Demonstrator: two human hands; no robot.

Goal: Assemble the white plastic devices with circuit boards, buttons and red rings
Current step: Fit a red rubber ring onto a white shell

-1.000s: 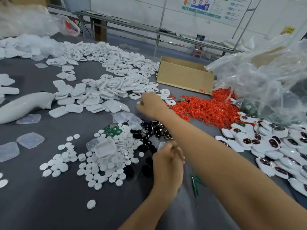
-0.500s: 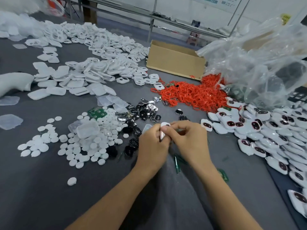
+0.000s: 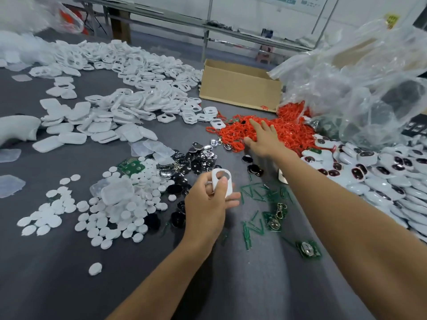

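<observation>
- Head view, hands: I find the left hand (image 3: 205, 205) curled round one white shell (image 3: 222, 183), with the thumb across its face. It is lifted clear of the table (image 3: 57, 285) near the middle of the work area. The shell's cut-out faces up, which I judge keeps it ready to take a part.
- Head view, hands: the right hand (image 3: 263, 141) is stretched forward with fingers straight and spread, holding nothing I can make out. Its fingertips are over the near edge of the red rings (image 3: 291, 132). I judge it is going for a ring, but I cannot confirm contact.
- Head view, layout: supplies lie in separate heaps within arm's reach, in my judgement so that each part is fetched without sorting. The empty shells (image 3: 138, 95) are far left and the white button discs (image 3: 120, 204) near left. The black and chrome pieces (image 3: 198, 158) are in the centre with the rings beyond them, and the finished devices (image 3: 369, 172) are at right.
- Head view, layout: a cardboard box (image 3: 240, 88) stands behind the rings, and a plastic bag (image 3: 358, 84) billows to its right.
- Count: two hands, one shell in hand, one box. Three circuit boards (image 3: 308, 249) lie plainly loose, one among the discs and two near the right forearm. The rings, discs, empty shells and finished devices are heaped beyond counting.
</observation>
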